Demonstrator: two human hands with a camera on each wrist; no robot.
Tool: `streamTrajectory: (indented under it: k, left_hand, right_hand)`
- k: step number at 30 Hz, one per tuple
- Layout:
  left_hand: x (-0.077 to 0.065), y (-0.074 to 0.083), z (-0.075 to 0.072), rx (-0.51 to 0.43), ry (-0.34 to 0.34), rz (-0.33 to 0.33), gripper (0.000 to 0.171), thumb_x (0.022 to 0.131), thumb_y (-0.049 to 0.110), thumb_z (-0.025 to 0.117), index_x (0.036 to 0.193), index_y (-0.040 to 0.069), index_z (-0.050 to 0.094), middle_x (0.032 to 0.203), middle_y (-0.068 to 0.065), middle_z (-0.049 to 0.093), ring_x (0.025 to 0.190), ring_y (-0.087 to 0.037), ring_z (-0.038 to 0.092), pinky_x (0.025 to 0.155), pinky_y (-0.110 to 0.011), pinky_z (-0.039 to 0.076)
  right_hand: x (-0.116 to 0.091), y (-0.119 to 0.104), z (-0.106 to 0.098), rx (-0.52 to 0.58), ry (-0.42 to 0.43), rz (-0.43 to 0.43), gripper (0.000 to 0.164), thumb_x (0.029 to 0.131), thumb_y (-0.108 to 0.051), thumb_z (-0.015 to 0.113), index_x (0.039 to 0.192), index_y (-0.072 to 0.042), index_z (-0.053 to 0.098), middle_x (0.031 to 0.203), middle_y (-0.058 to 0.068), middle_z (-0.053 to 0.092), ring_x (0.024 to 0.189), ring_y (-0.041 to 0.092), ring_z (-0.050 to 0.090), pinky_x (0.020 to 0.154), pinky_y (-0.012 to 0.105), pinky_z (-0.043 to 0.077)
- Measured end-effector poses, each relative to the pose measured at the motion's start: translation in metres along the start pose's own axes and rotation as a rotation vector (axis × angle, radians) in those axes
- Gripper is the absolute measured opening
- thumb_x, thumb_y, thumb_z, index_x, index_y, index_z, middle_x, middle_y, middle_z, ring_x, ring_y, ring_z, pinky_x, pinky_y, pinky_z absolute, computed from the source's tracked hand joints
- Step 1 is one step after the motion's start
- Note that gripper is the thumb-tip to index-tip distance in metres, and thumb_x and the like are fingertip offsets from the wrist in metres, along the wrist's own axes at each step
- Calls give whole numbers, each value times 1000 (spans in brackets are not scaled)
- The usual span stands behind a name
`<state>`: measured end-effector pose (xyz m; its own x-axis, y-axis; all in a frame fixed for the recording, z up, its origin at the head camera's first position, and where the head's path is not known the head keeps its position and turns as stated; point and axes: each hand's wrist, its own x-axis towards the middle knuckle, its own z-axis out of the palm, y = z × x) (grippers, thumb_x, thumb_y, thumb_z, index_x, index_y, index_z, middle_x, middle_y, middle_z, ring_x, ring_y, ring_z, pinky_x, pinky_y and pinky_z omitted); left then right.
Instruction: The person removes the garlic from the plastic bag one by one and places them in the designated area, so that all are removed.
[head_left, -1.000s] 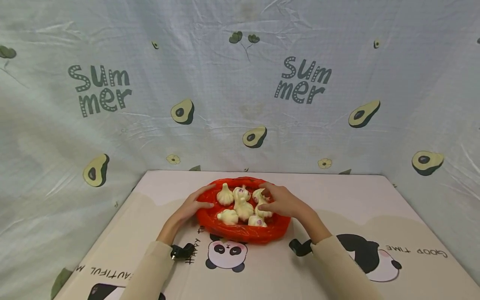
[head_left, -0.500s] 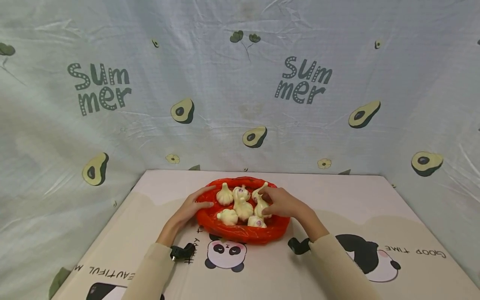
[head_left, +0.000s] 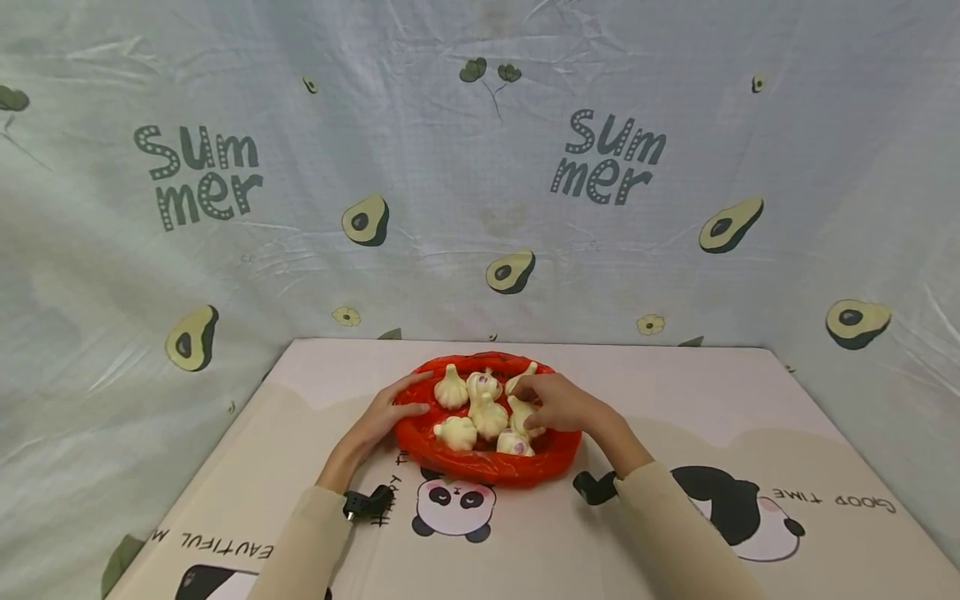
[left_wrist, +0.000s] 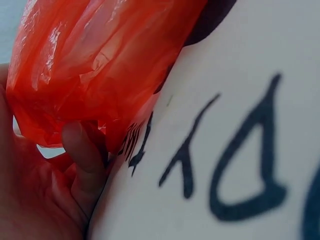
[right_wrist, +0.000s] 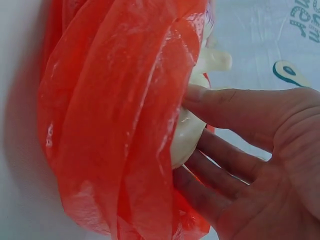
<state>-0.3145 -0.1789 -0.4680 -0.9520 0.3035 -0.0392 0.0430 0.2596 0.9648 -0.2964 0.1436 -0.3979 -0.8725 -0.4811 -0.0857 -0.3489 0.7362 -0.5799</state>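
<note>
A red plastic bag (head_left: 480, 472), its mouth spread wide and its rim folded outward, sits on the table with several whole garlic bulbs (head_left: 452, 388) inside. On its left side my left hand (head_left: 382, 412) grips the rim, thumb lying over the inner edge. Curled fingers show beneath the red plastic (left_wrist: 95, 75) in the left wrist view. My right hand (head_left: 561, 403) reaches over the right rim and holds a garlic bulb (right_wrist: 186, 135) between thumb and fingers. The bag's side hides part of that bulb in the right wrist view. Another bulb (head_left: 521, 379) lies just behind it.
The bag stands on a pale table cover (head_left: 660, 375) printed with pandas and lettering. A hanging cloth with avocado prints (head_left: 510, 272) walls the table at the back and both sides. A black wrist strap (head_left: 367, 503) sits on the left wrist.
My right hand has drawn its thumb and fingers in around the garlic bulb at the right, and the stem of the bulb behind now shows. The left hand stays at the rim.
</note>
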Motion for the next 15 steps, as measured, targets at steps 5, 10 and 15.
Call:
streamTrajectory:
  k: [5, 10, 15]
  left_hand:
    - [1, -1, 0, 14, -3, 19, 60, 97, 19, 61, 155, 18, 47, 168, -15, 32, 153, -45, 31, 121, -59, 37]
    - [1, -1, -1, 12, -10, 38, 60, 97, 18, 61, 155, 16, 47, 168, -16, 32, 153, -45, 31, 123, -59, 35]
    - [1, -2, -1, -2, -12, 43, 60, 97, 17, 61, 155, 14, 47, 168, -17, 32, 152, -44, 32, 123, -59, 35]
  right_hand:
    - [1, 3, 1, 5, -30, -45, 36, 85, -4, 78, 118, -9, 68, 118, 6, 71, 113, 24, 63, 101, 44, 60]
    - [2, 1, 0, 11, -48, -42, 33, 86, -6, 78, 116, -11, 67, 119, 6, 71, 115, 25, 63, 101, 44, 60]
    - [4, 0, 2, 4, -64, -27, 30, 87, -10, 79, 113, -16, 66, 119, 5, 70, 112, 23, 63, 95, 41, 62]
